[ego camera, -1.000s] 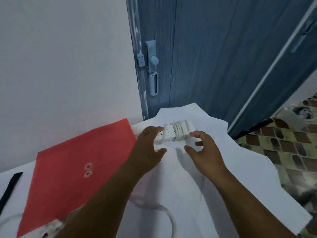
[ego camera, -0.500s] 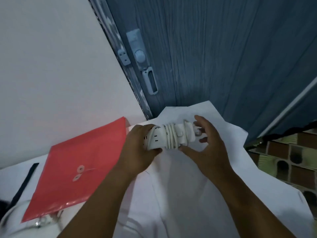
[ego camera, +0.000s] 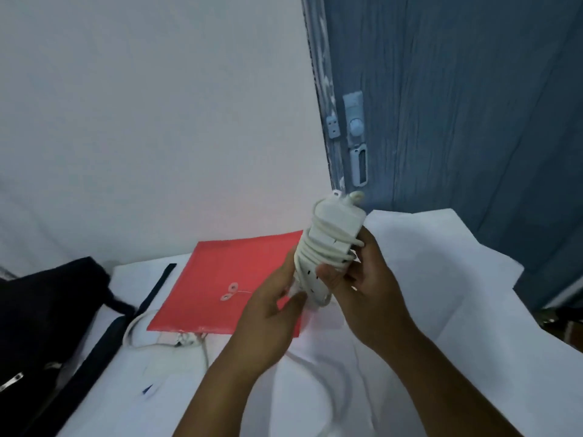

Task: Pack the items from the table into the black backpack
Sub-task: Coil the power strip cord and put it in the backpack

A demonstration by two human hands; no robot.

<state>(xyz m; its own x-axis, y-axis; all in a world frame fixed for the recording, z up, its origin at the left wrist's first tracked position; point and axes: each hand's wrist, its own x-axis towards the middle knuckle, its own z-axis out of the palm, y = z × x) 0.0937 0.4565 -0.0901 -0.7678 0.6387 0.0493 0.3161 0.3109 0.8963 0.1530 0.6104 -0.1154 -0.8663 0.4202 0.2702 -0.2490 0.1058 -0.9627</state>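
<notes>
While the person is standing at the white-covered desk (ego camera: 441, 279), both hands are holding a white power strip (ego camera: 328, 244) up in the air above it, tilted with its far end pointing up toward the blue door (ego camera: 457, 105). The strip's own cord is wrapped in tight loops around its middle, and the plug is sticking out at the top. The left hand (ego camera: 268, 323) is gripping the lower end, thumb curled against the casing. The right hand (ego camera: 366, 288) is gripping the wrapped middle, fingers curled round the cord loops from behind and thumb pressing on the socket face.

The strip is looking like a rigid plastic bar, light enough for one hand, smooth on its bare faces and likely a little slippery there. The cord loops are giving a softer, grippier place to hold, and squeezing across them should also be keeping the winding from springing loose. The plug end is the part most likely to catch on fabric.

The black backpack (ego camera: 47, 326) is sitting at the left edge of the desk, well apart from the strip, with a zip pull showing low down; whether its mouth is open I cannot tell. Between them a red string-tie envelope (ego camera: 220, 279) is lying flat, with a loose white cable (ego camera: 138, 329) just beside its near corner.
</notes>
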